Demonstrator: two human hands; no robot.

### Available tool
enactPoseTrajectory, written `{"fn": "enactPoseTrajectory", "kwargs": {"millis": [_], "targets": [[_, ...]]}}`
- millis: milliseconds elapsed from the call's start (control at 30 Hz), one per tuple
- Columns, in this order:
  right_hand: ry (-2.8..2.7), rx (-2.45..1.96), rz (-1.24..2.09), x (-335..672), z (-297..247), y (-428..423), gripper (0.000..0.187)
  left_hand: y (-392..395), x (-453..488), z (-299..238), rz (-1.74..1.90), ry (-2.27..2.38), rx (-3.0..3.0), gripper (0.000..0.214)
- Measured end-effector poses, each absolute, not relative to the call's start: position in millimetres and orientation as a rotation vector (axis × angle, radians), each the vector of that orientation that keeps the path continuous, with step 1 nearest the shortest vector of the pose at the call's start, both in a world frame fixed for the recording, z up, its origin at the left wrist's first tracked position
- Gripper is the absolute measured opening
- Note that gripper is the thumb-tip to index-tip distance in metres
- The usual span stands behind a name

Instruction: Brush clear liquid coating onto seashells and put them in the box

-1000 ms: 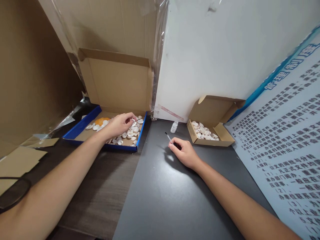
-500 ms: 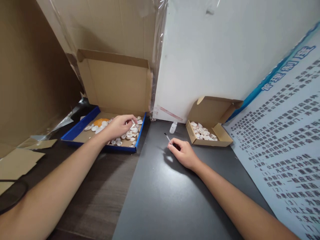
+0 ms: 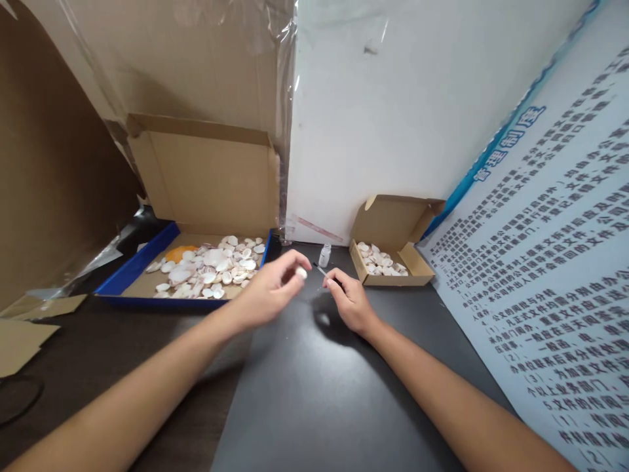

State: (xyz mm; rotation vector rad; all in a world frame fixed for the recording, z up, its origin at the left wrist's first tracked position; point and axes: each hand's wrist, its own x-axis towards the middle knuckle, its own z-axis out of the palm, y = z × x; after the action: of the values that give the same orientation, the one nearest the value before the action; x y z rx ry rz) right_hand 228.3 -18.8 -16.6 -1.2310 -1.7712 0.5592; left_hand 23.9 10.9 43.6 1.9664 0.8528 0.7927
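Note:
My left hand (image 3: 270, 292) pinches a small white shell (image 3: 301, 273) between thumb and fingertips, held over the dark tabletop just left of my right hand. My right hand (image 3: 348, 303) rests on the table and grips a thin brush (image 3: 320, 269) whose dark tip points up and left, close to the shell. A blue-edged cardboard tray (image 3: 122, 278) at the left holds many white shells (image 3: 211, 267) and an orange piece (image 3: 179, 252). A small glass bottle (image 3: 324, 255) stands behind the brush tip.
A small open cardboard box (image 3: 393, 226) with several shells sits at the right rear. A printed poster (image 3: 550, 262) leans along the right side. Cardboard sheets and plastic film line the back and left. Loose cardboard pieces (image 3: 24, 324) lie at the left edge.
My left hand left the blue tray with a shell and moved right, next to the brush tip. The right hand stayed put. The camera view shifted slightly.

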Motion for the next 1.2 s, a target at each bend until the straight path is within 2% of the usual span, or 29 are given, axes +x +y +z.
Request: {"fn": "enactPoseTrajectory", "kwargs": {"millis": [200, 600, 1200], "targets": [[-1.756, -1.217, 0.528, 228, -15, -25, 0.021, 12, 41, 5, 0.781, 0.807, 1.639, 0.019], [-1.846, -1.264, 0.485, 225, -15, -27, 0.022, 14, 37, -17, 0.785, 0.818, 1.748, 0.021], [-1.888, -1.368, 0.431, 223, -16, -28, 0.023, 12, 38, -16, 0.751, 0.817, 1.781, 0.014]]}}
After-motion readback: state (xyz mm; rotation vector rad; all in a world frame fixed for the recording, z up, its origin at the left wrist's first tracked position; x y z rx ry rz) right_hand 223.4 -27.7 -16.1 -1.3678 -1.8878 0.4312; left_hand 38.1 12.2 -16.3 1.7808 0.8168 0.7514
